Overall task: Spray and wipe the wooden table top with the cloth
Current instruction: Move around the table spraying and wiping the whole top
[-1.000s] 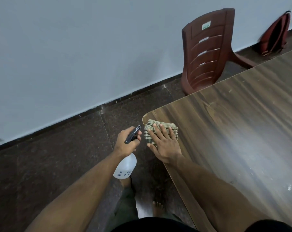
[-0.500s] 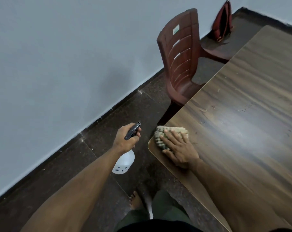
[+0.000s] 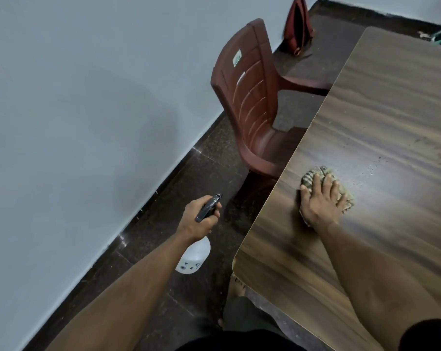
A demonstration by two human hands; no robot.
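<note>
The dark wooden table top (image 3: pixel 381 127) fills the right side of the head view. A striped, bunched-up cloth (image 3: pixel 315 176) lies on it near the left edge. My right hand (image 3: pixel 320 201) presses down on the cloth with spread fingers. Fine spray droplets show on the wood just right of the cloth. My left hand (image 3: pixel 196 219) grips the black trigger head of a white spray bottle (image 3: pixel 194 257), which hangs over the floor left of the table, nozzle pointing up and right.
A maroon plastic chair (image 3: pixel 249 102) stands against the table's left edge, just beyond the cloth. A red bag (image 3: pixel 296 26) leans on the white wall behind it. Dark stone floor runs between wall and table. My bare foot shows near the table corner.
My right hand has slid the cloth from the near corner farther along the table, inward from the edge. The view has turned right. The left hand still holds the bottle beside the table.
</note>
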